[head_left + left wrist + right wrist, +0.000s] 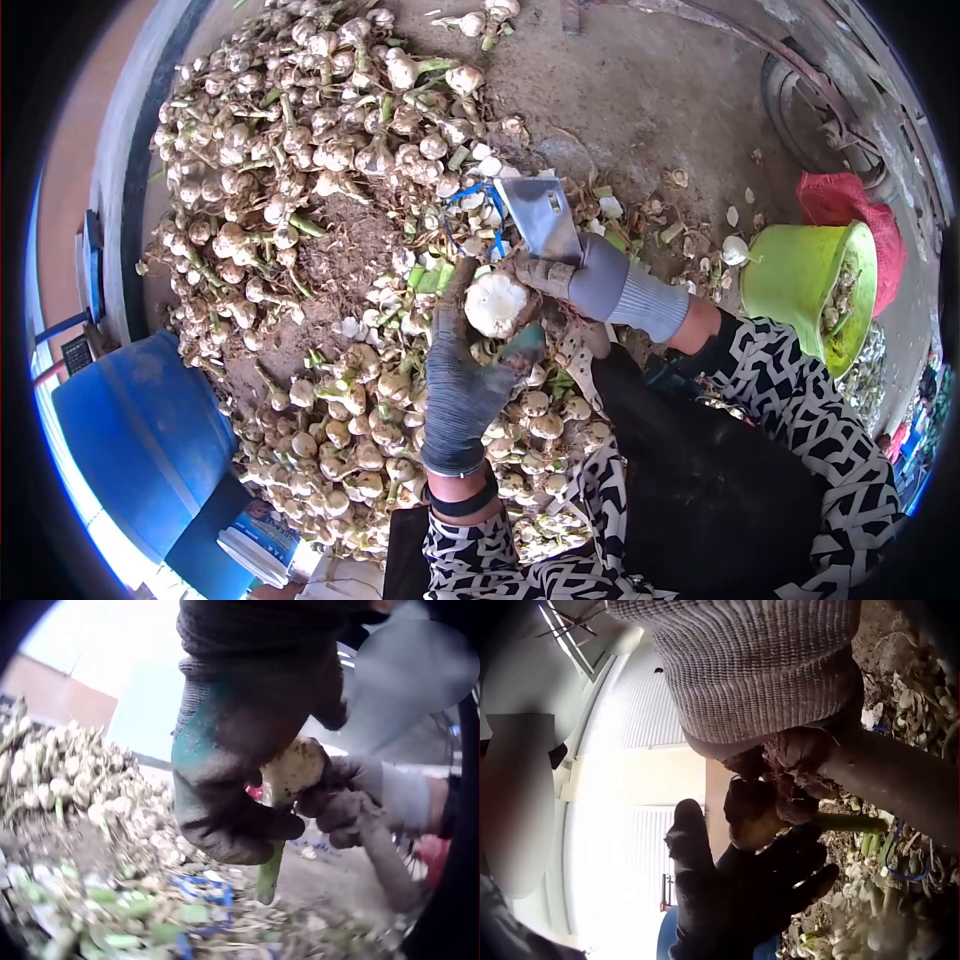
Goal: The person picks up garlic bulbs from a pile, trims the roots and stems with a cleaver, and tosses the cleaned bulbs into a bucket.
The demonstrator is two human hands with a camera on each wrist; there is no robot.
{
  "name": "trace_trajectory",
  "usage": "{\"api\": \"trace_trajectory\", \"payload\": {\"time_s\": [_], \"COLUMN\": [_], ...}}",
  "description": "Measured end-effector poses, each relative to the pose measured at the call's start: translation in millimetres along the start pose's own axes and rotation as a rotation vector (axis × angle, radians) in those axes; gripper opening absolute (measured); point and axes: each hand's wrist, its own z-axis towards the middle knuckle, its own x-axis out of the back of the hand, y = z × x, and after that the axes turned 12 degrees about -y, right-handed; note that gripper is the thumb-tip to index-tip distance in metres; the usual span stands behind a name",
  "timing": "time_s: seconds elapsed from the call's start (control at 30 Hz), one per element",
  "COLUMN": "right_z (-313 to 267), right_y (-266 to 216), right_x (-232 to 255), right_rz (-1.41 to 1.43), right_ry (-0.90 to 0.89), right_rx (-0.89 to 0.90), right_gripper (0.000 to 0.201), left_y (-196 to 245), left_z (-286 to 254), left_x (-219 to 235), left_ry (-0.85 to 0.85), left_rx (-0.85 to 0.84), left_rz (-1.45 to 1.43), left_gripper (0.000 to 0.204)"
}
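My gloved left hand (465,390) holds a garlic bulb (495,303) over the pile, its pale face turned up in the head view. In the left wrist view the bulb's green stem (270,879) points down past the left fingers. A broad-bladed cleaver (545,215) with a slot near its end is gripped by my gloved right hand (605,285), its blade pointing away from me. The right fingers are right at the bulb's side, close to the roots. The cleaver's handle is hidden in the right glove.
A big heap of garlic bulbs (290,130) spreads left and in front. Cut stems (430,278) and a blue strap (497,215) lie below the hands. A green bucket (790,270) and red sack (850,215) stand right, a blue barrel (145,430) left.
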Motion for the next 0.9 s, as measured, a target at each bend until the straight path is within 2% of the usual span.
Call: {"api": "trace_trajectory", "payload": {"time_s": [0.07,0.1,0.17,0.2,0.23,0.27,0.3,0.33,0.37,0.4,0.43,0.47,0.5,0.53,0.57,0.6,0.63,0.67,0.7,0.77,0.83,0.9], "right_z": [-5.4,-8.8,-11.8,-10.1,-8.6,-8.5,-4.2,5.0,13.9,24.7,36.9,40.8,40.2,57.8,79.8,101.5,124.3,153.9,183.4,213.4,240.2,200.7], "right_y": [-7.7,-12.3,-19.2,-16.8,-14.7,-13.0,-1.6,18.2,35.6,47.7,57.4,30.7,0.7,2.9,-4.9,-27.4,-32.8,-40.0,-47.0,-56.4,-38.8,-42.1], "right_x": [-4.8,-6.5,-5.9,-4.7,-2.4,2.4,6.0,9.3,11.5,16.3,24.0,16.9,13.9,16.2,17.5,11.3,13.8,12.5,11.3,8.2,0.1,7.0], "right_rz": [-0.099,-0.203,-0.244,-0.378,-0.51,-0.389,-0.395,-0.655,-0.902,-0.913,-0.849,-0.776,-0.94,-0.973,-1.056,-1.128,-1.225,-1.385,-1.547,-1.605,-1.788,-1.147], "right_ry": [0.005,0.018,-0.002,0.08,0.166,0.049,0.047,-0.134,-0.312,-0.313,-0.238,-0.169,-0.089,-0.009,0.035,0.025,0.039,0.004,-0.043,-0.067,0.001,-0.096], "right_rx": [0.021,0.041,0.085,0.307,0.532,0.428,0.434,0.179,-0.087,-0.08,-0.117,-0.155,-0.239,-0.037,0.063,-0.1,0.019,-0.082,-0.176,-0.26,-0.403,-0.153], "right_gripper": [0.021,0.02,0.017,0.015,0.016,0.022,0.022,0.026,0.031,0.031,0.034,0.037,0.035,0.032,0.028,0.026,0.024,0.02,0.021,0.036,0.03,0.02], "left_y": [5.9,5.8,-1.6,1.4,2.1,2.9,4.2,11.3,23.4,32.7,36.2,24.3,17.5,-0.7,-18.4,-25.0,-29.8,-31.4,-28.6,-20.4,-42.1,-51.5], "left_z": [-3.3,-6.2,-3.9,-7.0,-6.5,-6.3,-7.4,-12.6,-18.8,-25.1,-32.8,-44.2,-52.1,-68.4,-80.7,-82.6,-84.9,-85.5,-79.3,-59.8,-51.9,-31.4], "left_x": [-2.8,-4.4,-8.1,-10.3,-11.0,-11.4,-12.4,-16.1,-17.2,-12.2,-6.0,4.4,15.3,27.3,36.8,42.2,45.0,46.4,45.9,44.6,43.7,42.0], "left_ry": [-0.018,0.075,0.186,0.16,0.163,0.167,0.17,0.206,0.165,0.069,-0.017,0.026,-0.051,-0.108,-0.162,-0.158,-0.145,-0.133,-0.13,-0.001,-0.007,0.091], "left_rx": [0.128,0.125,0.162,0.132,0.122,0.022,-0.078,-0.083,-0.017,-0.077,-0.137,-0.058,-0.029,0.108,0.239,0.233,0.349,0.463,0.461,0.549,0.501,0.312], "left_rz": [-0.573,-0.603,-0.502,-0.789,-0.788,-0.866,-0.942,-0.893,-0.936,-0.928,-0.922,-0.67,-0.685,-0.591,-0.497,-0.498,-0.317,-0.131,-0.13,-0.259,-0.334,-0.375], "left_gripper": [0.063,0.052,0.049,0.05,0.05,0.053,0.056,0.062,0.062,0.056,0.051,0.047,0.049,0.044,0.04,0.04,0.035,0.032,0.032,0.021,0.026,0.04]}}
